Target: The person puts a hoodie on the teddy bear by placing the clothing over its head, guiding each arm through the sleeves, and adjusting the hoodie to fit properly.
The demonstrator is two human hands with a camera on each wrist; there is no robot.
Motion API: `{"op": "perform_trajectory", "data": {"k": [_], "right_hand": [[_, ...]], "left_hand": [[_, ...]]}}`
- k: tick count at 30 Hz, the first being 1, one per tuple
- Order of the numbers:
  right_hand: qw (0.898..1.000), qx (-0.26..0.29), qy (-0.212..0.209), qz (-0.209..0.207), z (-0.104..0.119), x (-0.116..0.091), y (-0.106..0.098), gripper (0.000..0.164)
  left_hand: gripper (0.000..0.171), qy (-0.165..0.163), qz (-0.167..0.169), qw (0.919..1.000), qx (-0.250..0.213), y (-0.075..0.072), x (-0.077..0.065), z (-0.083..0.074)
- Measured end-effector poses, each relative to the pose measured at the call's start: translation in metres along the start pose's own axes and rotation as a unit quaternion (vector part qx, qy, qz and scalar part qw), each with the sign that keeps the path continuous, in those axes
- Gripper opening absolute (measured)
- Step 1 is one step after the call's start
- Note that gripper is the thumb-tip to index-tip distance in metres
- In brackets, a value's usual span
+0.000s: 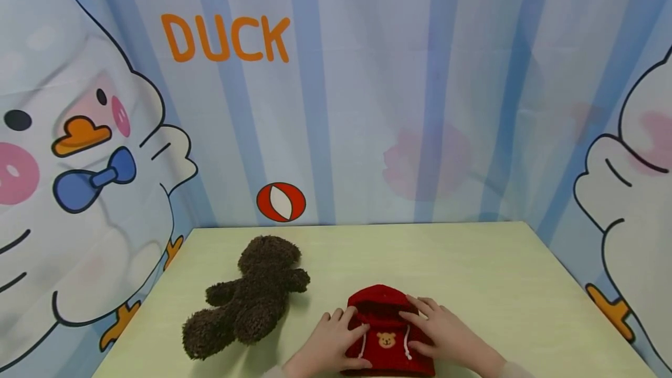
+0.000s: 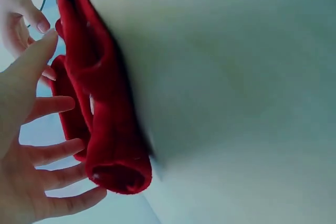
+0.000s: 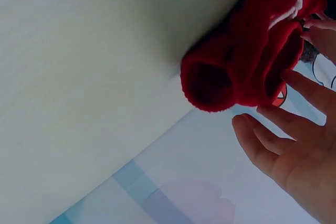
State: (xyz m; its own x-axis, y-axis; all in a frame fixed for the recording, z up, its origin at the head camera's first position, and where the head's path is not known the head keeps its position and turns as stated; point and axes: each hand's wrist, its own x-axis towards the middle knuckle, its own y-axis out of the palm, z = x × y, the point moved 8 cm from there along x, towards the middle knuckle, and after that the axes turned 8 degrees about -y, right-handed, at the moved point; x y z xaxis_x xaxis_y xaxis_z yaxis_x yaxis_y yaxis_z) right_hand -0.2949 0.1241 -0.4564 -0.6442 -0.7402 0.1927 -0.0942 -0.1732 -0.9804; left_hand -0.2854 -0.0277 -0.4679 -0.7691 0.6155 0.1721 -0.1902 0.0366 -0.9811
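Note:
A small red toy hoodie [image 1: 387,358] lies near the front of the table, its hood [image 1: 377,294] away from me. On its front are a bear-face patch [image 1: 387,340] and two white drawstrings [image 1: 406,344]. My left hand [image 1: 329,340] is at its left side, with spread, gently bent fingers over the edge. On the other side my right hand [image 1: 446,331] touches the hoodie, fingertips by the hood opening. The right wrist view shows a hollow sleeve end [image 3: 210,85] close to the fingers; another sleeve opening [image 2: 122,178] faces the camera in the left wrist view.
A dark brown plush toy [image 1: 257,296] lies on the pale yellow table [image 1: 446,261], left of the hoodie. Behind the table hangs a blue-striped curtain [image 1: 362,104] printed with ducks and a red ball. The table's back edge meets this curtain.

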Motion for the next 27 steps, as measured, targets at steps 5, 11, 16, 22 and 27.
{"op": "perform_trajectory", "data": {"k": [5,11,16,22,27], "right_hand": [[0.999,0.035,-0.015,0.024,0.005,-0.012,0.012,0.058],[0.998,0.033,-0.02,0.055,0.005,-0.019,0.026,0.069],[0.995,0.044,0.003,0.087,0.004,-0.015,0.033,0.059],[0.998,0.031,-0.011,0.049,0.011,-0.012,0.023,0.018],[0.998,-0.02,-0.064,-0.004,0.017,-0.011,0.011,0.012]], "left_hand": [[0.061,0.006,0.05,0.9983,0.029,0.012,-0.004,-0.005],[0.052,-0.001,0.091,0.994,0.06,0.021,-0.003,-0.007],[0.036,-0.007,0.104,0.9909,0.085,0.024,-0.002,-0.011],[0.039,0.032,0.093,0.9911,0.09,0.02,-0.005,-0.014],[0.065,0.09,0.077,0.9918,0.048,0.014,-0.011,-0.018]]}}
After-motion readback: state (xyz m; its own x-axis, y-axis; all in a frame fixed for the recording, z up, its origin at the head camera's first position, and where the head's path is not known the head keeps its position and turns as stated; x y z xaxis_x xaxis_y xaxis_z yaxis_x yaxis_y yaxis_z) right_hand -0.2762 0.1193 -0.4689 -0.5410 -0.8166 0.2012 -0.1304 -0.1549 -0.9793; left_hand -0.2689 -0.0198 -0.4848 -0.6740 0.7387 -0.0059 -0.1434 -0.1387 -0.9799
